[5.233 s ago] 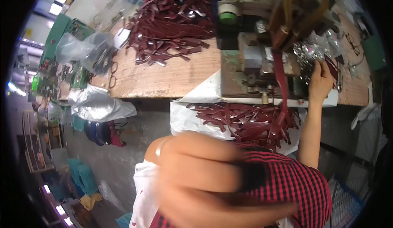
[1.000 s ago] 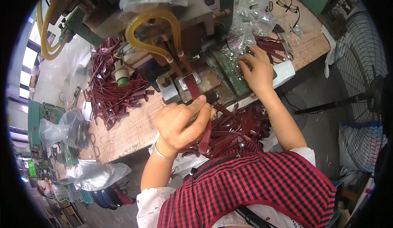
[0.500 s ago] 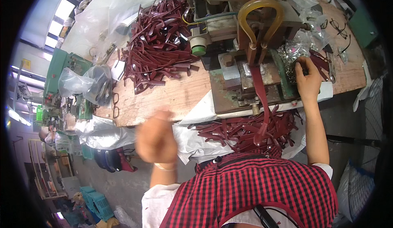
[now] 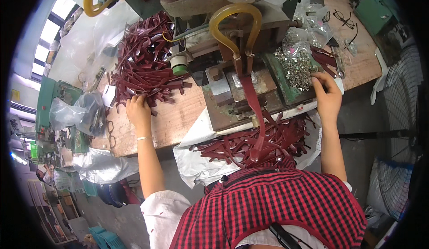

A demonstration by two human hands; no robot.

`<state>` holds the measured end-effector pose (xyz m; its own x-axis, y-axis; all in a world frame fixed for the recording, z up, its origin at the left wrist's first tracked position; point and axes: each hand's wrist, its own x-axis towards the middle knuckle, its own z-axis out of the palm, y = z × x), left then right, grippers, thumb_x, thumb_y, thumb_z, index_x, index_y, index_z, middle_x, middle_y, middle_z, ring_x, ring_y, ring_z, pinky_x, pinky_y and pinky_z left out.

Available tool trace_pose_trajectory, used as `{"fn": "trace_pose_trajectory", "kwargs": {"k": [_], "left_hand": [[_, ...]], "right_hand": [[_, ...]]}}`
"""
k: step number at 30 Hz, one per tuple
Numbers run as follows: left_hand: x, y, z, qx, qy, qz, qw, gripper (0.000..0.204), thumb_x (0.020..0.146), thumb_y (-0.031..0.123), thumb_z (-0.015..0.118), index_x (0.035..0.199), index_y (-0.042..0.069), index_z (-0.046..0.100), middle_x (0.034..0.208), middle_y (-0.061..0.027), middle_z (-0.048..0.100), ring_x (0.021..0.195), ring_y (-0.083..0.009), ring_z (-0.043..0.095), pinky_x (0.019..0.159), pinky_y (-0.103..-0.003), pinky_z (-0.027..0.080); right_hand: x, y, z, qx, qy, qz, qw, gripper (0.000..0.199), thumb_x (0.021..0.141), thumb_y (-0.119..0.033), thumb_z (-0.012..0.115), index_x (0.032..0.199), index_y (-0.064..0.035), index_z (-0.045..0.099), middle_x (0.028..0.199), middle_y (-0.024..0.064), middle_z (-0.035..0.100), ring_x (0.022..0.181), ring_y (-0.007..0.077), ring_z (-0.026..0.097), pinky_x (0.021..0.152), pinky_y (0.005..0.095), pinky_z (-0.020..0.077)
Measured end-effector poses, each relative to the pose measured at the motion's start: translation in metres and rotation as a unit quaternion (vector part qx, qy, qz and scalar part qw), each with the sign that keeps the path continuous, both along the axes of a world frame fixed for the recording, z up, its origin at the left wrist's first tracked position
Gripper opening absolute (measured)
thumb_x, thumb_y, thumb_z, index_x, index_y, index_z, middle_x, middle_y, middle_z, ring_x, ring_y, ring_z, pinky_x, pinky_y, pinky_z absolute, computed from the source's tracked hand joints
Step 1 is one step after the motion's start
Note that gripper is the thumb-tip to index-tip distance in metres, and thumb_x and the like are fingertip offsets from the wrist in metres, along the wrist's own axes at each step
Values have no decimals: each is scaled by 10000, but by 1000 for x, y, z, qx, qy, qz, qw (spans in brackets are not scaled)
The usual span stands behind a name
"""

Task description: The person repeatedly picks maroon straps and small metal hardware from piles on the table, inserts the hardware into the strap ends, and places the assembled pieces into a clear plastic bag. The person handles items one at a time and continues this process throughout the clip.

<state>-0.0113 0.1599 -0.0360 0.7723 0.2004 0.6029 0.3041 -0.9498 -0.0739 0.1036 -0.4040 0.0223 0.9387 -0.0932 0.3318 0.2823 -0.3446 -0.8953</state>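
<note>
My left hand (image 4: 139,111) is at the near edge of a heap of dark red eyeglass temples (image 4: 149,72), fingers closed on one of them. At the right, my right hand (image 4: 329,96) has curled fingers, thumb and forefinger pinched beside a pile of small shiny metal parts (image 4: 295,68). Whatever that pinch holds is too small to make out. Between my hands stands a green press (image 4: 223,112). One dark red temple (image 4: 254,104) sticks out of it toward me, its far end under the press head. More temples (image 4: 272,137) lie on white sheeting below the table edge.
A yellow hose (image 4: 235,10) loops over the press head. Clear plastic bags (image 4: 89,112) lie at the left beside a spectacle frame (image 4: 111,134). Loose spectacle frames (image 4: 344,19) lie at the far right. A fan's wire guard (image 4: 400,110) stands right of the table.
My left hand has gone forward and left, from in front of the table to the temple heap. My right hand has drawn slightly back from the metal parts. The view has shifted.
</note>
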Motion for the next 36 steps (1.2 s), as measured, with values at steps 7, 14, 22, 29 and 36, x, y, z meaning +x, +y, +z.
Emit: {"fn": "trace_pose_trajectory", "kwargs": {"k": [7,14,22,29,36], "left_hand": [[9,-104,75,-375,78,-69,921,307,981,131,652,1280,63,641,771,-78,697,606,-226,650,547,-340,499],[-5,-152,42,-652,-129,-171,727,193,1065,174,584,1134,5,646,1002,-138,772,764,-163,715,664,-242,522],[-5,-194,143,-470,-319,-191,801,303,1102,234,540,1122,3,736,854,0,649,658,-34,471,580,-197,329],[-13,-276,165,-104,-94,-435,890,111,923,124,747,983,35,771,1009,-187,765,793,-245,715,704,-347,573],[27,-289,140,-63,-144,-519,840,280,764,191,880,1011,114,771,1020,-67,751,552,-98,569,480,-248,406]], "right_hand": [[-13,55,82,14,-13,164,986,134,920,-52,714,1035,4,752,971,75,756,923,131,698,851,274,530],[-8,130,65,169,-17,213,962,265,890,-17,671,1151,24,660,1027,139,745,933,197,733,837,315,555],[-22,127,101,191,97,242,946,442,913,-18,675,1328,22,527,965,108,738,872,158,693,794,284,528],[-19,96,94,20,7,266,964,467,936,-49,631,1395,-1,557,1270,161,683,1238,233,633,1051,351,479],[32,32,-9,-337,-95,-48,936,288,806,-199,807,1066,-84,758,1365,209,615,1371,393,501,1104,483,440]]}}
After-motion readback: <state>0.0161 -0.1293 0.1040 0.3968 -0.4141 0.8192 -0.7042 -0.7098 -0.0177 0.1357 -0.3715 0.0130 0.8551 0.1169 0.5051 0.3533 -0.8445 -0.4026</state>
